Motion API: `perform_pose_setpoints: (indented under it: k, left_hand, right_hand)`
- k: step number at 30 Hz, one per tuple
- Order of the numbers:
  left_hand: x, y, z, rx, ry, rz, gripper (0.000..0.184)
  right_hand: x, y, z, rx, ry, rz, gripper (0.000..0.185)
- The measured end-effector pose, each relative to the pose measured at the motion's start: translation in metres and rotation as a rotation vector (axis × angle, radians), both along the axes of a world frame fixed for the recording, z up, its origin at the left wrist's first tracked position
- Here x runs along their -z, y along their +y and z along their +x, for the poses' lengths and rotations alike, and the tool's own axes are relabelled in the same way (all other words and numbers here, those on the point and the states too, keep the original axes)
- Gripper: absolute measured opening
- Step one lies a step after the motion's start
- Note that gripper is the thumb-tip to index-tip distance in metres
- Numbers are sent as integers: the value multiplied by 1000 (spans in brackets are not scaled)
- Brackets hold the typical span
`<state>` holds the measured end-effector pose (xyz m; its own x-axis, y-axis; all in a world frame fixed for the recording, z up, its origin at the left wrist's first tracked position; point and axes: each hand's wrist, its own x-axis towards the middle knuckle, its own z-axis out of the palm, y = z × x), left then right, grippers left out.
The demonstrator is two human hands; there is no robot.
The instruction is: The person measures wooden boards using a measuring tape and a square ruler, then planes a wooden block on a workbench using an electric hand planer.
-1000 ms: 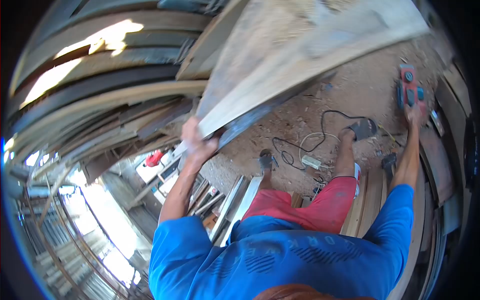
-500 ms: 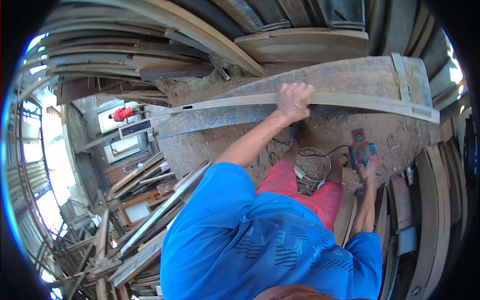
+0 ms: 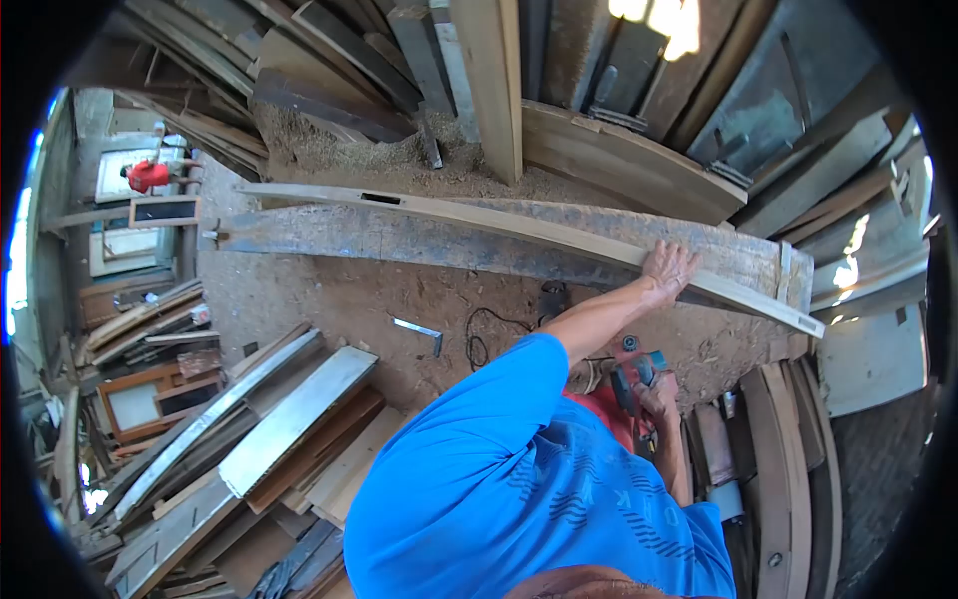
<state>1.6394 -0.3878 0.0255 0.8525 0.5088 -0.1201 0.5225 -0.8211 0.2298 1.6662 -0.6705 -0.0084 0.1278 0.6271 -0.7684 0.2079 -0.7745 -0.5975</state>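
Note:
A long, narrow wooden board [image 3: 519,228] with a slot cut near each end lies at a slant over a worn plank bench [image 3: 329,232]. My left hand [image 3: 671,270] grips this board toward its right end, fingers bent over its far side. Low at my right side, close to my body, my right hand [image 3: 656,396] is wrapped around the handle of a red and teal electric planer [image 3: 627,379]. The planer is apart from the board, and its underside is hidden.
A metal square [image 3: 419,329] and a looped black cord [image 3: 484,334] lie on the dirt floor. Stacked planks [image 3: 299,419] fill the left, and curved boards [image 3: 783,469] stand at right. Tall timber [image 3: 484,90] leans beyond the bench. Far left is a person in red [image 3: 148,177].
The view has swung round. My left hand now sits nearer the board's right end, and the board lies more slanted across the bench. The planer has come in closer to my body.

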Motion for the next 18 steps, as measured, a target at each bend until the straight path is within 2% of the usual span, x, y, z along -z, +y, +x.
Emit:
perform_pose_setpoints:
  k: [1,2,4,6,9,10,13,15,17,18]
  left_hand:
    - [2,2,-12,-15,-13,-62,63]
    - [-1,7,-24,-28,-26,-118,62]
    - [-23,34,-53,-66,-1,-264,62]
    - [-39,60,-102,-97,50,-264,64]
    - [-29,84,-182,-172,5,-139,68]
    - [-37,88,-210,-209,-25,-71,70]
    - [-84,72,-285,-436,-141,177,82]
    - [-115,46,-327,-712,-226,115,84]
    - [-115,3,-366,-1015,-229,183,74]
    - [-101,-22,-389,-1122,-200,131,70]
  right_hand:
    - [23,-12,-2,-40,-66,65,36]
    - [-52,31,-12,-78,35,-151,41]
    - [-55,47,-24,-234,-100,-109,50]
    - [-54,57,-34,-392,-221,-64,60]
    - [-72,91,-47,-524,-233,-119,62]
    - [-60,91,-49,-532,-241,-23,58]
    - [-54,111,-49,-598,-146,30,56]
    - [-69,126,-51,-651,-68,40,56]
    - [-80,138,-53,-700,8,29,55]
    - [-87,144,-55,-721,43,14,55]
